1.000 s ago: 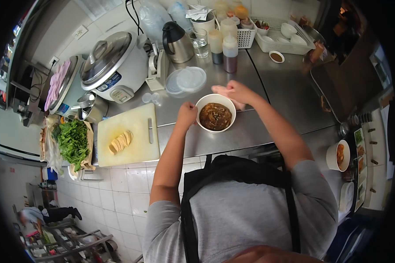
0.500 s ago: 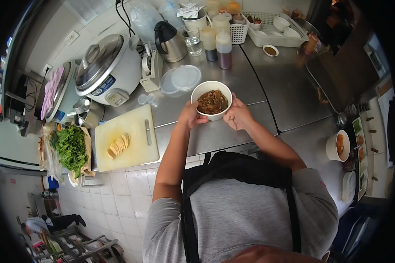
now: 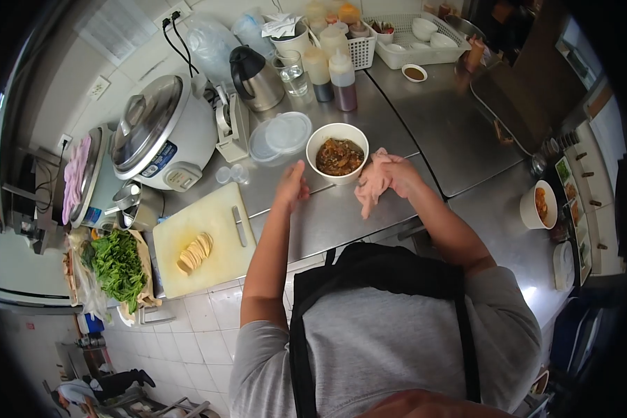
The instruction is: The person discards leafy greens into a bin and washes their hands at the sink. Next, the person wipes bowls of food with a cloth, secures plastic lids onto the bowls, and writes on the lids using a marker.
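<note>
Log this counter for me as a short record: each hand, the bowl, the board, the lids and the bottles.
left hand: beside the bowl, nothing visible in it
right hand: holding a pink cloth at the bowl's right
bowl: white, upright on the counter, brown food inside
board: pale slices on it
lids: two, translucent, overlapping
bottles: two in front of the basket, dark liquid in each

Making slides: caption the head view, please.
Right hand holding a pink cloth beside a white bowl of dark, saucy food.
</note>
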